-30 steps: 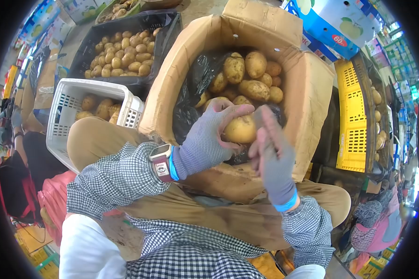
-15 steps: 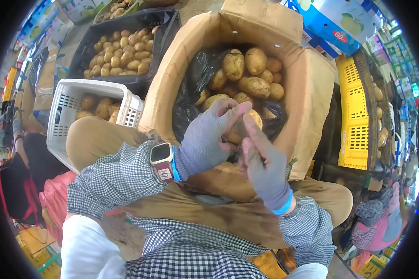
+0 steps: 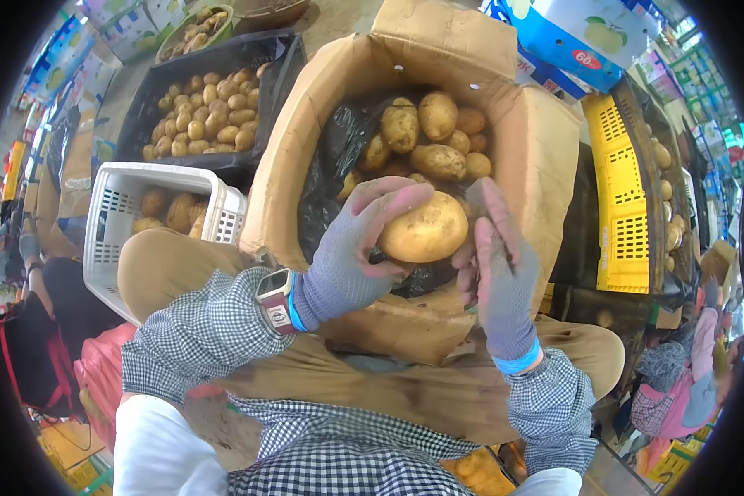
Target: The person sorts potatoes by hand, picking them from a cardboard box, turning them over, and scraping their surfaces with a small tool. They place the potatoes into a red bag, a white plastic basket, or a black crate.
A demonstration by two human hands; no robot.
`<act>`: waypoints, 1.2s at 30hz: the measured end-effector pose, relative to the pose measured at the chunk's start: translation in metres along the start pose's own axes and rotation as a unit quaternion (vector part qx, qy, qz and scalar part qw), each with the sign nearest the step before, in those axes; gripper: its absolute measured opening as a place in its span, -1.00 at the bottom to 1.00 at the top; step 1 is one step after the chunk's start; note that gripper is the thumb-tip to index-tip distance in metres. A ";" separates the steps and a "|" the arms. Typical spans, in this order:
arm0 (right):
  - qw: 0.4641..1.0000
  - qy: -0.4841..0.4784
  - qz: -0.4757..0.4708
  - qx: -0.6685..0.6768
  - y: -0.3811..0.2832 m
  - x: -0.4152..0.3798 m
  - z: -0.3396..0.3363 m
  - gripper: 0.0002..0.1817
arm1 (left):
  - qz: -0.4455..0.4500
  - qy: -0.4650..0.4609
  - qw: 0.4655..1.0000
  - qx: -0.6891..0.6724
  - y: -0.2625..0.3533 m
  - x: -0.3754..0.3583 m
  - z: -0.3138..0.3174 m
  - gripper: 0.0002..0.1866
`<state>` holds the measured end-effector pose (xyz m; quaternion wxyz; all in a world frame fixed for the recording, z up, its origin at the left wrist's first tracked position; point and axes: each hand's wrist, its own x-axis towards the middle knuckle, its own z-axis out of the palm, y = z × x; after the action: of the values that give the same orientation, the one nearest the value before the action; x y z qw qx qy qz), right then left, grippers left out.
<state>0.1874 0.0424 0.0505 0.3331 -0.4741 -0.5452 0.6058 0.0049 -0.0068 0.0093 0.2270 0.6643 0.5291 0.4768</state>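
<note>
A large, pale yellow-brown potato (image 3: 426, 229) is held over the cardboard box by my gloved left hand (image 3: 364, 240), thumb below and fingers over its upper left side. My gloved right hand (image 3: 504, 256) is at the potato's right edge, its upper fingers stretched upward and the others partly curled. Both gloves are grey with pinkish smudges on the fingers. Beneath the hands, the open cardboard box (image 3: 281, 165) contains several loose potatoes (image 3: 440, 162) on a crumpled black plastic liner (image 3: 347, 131). My hands cover the box's near part.
To the left, a white plastic crate (image 3: 223, 213) holds several larger potatoes. Behind it, a black-lined crate (image 3: 174, 78) is filled with small ones. A yellow crate (image 3: 624, 240) with potatoes stands at the right. Blue cartons (image 3: 562, 41) are at the back right. My knees flank the box.
My hands have moved apart slightly, the right one going rightward. The potato, mostly hidden behind the fingers before, has come up into full view in my left hand.
</note>
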 end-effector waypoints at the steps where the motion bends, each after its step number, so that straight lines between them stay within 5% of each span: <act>1: 1.000 0.001 -0.001 0.000 -0.001 -0.001 0.000 -0.54 | 0.001 0.000 1.000 0.000 0.000 0.001 0.000 -0.15; 4: 1.000 -0.021 0.021 0.009 0.006 -0.006 0.000 -0.54 | -0.013 -0.001 1.000 0.012 0.000 0.000 0.001 -0.15; 6: 0.980 -0.126 -0.155 -0.008 0.024 -0.011 0.004 -0.53 | -0.010 -0.005 1.000 -0.001 0.000 0.000 0.001 -0.15; 7: 0.980 -0.126 -0.155 -0.008 0.026 -0.016 0.006 -0.53 | -0.010 -0.006 1.000 -0.001 -0.001 -0.001 0.001 -0.15; 13: 0.998 0.030 -0.033 0.052 0.000 -0.001 -0.009 -0.50 | 0.037 0.003 0.999 0.033 0.002 0.002 -0.005 -0.17; 15: 0.996 0.002 0.023 0.084 0.004 0.002 -0.004 -0.38 | 0.062 0.011 0.997 0.041 0.000 0.000 -0.003 -0.20; 17: 0.968 -0.153 0.123 0.156 0.010 -0.003 0.003 -0.25 | 0.088 0.017 0.996 0.029 -0.008 0.000 0.000 -0.20; 19: 0.959 -0.170 0.143 0.173 0.007 0.000 0.000 -0.17 | 0.111 0.021 0.993 0.016 -0.006 -0.001 0.001 -0.19; 22: 0.978 -0.116 0.004 0.173 0.010 0.006 0.002 -0.12 | -0.103 -0.034 0.955 -0.277 -0.001 0.000 0.005 -0.13; 25: 0.987 -0.095 -0.058 0.115 0.012 0.007 0.000 -0.28 | -0.164 -0.071 0.944 -0.276 -0.009 0.003 -0.001 -0.11; 29: 0.996 0.002 -0.024 -0.084 0.004 0.007 -0.016 -0.37 | -0.222 -0.026 0.922 -0.317 -0.005 0.007 -0.003 -0.14; 30: 0.990 -0.007 -0.128 -0.059 0.014 0.011 -0.012 -0.40 | -0.222 -0.024 0.921 -0.318 -0.006 0.006 -0.003 -0.14; 33: 0.978 -0.032 -0.202 -0.048 0.023 0.005 -0.002 -0.45 | -0.226 -0.026 0.907 -0.354 -0.007 0.002 0.001 -0.14; 36: 0.964 -0.122 -0.213 -0.100 0.027 -0.006 0.011 -0.52 | -0.193 -0.051 0.957 -0.211 -0.011 0.000 0.001 -0.15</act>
<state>0.1819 0.0284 0.0249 0.3367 -0.3002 -0.7277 0.5167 0.0003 -0.0029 -0.0002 0.4767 0.5096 0.5221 0.4903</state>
